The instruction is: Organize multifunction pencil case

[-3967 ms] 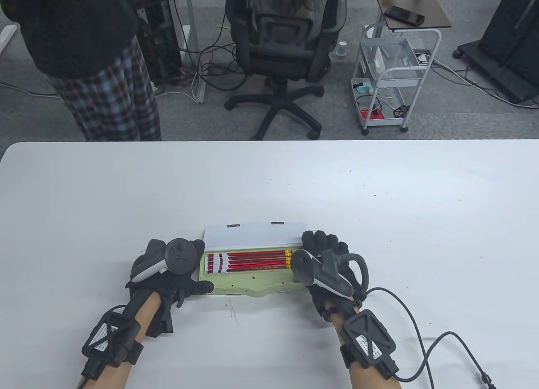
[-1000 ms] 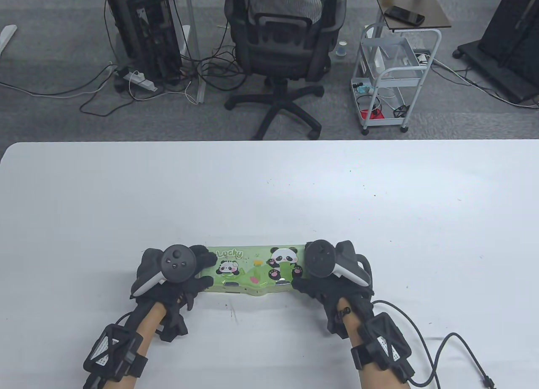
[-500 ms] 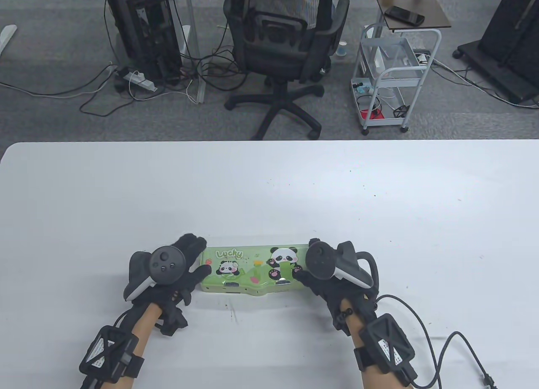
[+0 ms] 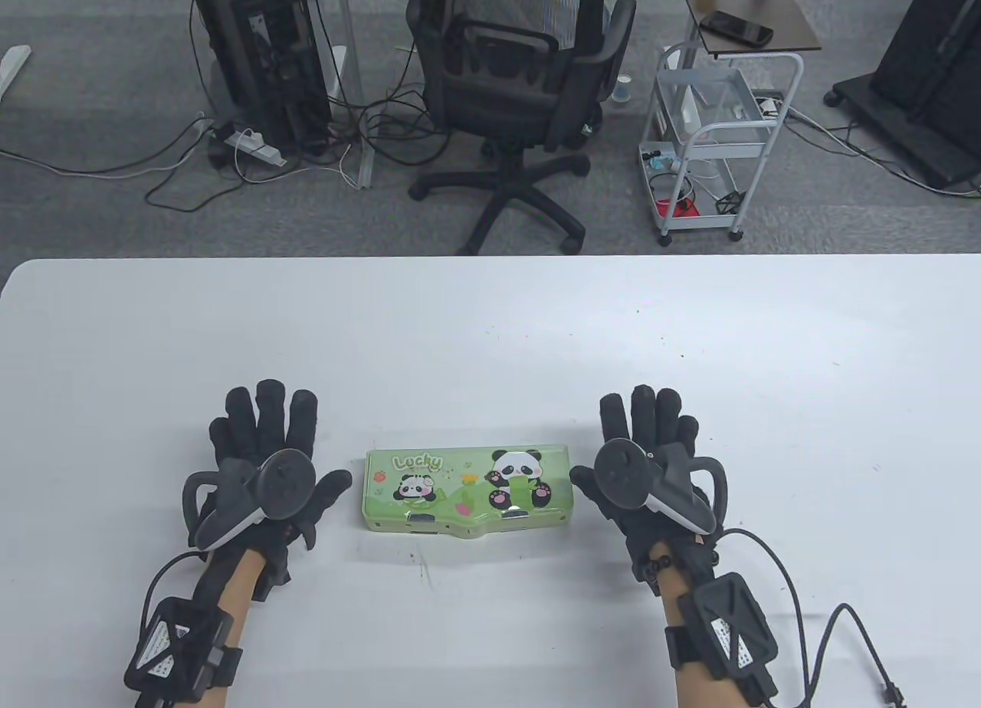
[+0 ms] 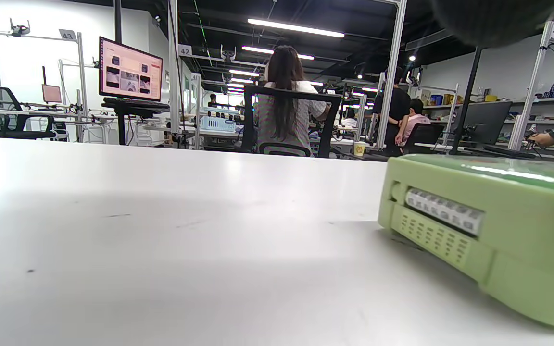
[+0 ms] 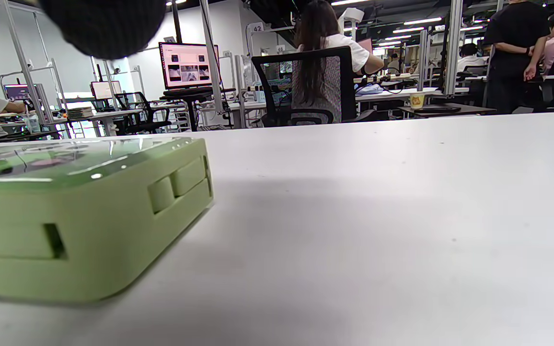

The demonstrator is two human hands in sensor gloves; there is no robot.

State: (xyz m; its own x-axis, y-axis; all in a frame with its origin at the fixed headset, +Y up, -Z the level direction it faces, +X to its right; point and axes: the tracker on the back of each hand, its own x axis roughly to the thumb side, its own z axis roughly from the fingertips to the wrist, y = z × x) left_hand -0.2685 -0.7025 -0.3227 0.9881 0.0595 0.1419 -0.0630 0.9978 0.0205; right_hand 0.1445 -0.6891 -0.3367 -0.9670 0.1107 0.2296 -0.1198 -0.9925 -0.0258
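Closed pencil case (image 4: pixel 467 491) is lying on the table (image 4: pixel 490 332), long axis left-right, between both hands. Left hand (image 4: pixel 264 463) and right hand (image 4: pixel 651 463) are resting flat, fingers spread, gripping nothing, equally near.

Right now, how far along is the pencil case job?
Done: the green panda-print plastic pencil case lies lid-shut and flat on the white table; whatever is inside is hidden.
In hand: nothing. The left hand and right hand rest flat on the table either side of the case, fingers straight, apart from it.
Left: nothing visible; no loose items on the table.
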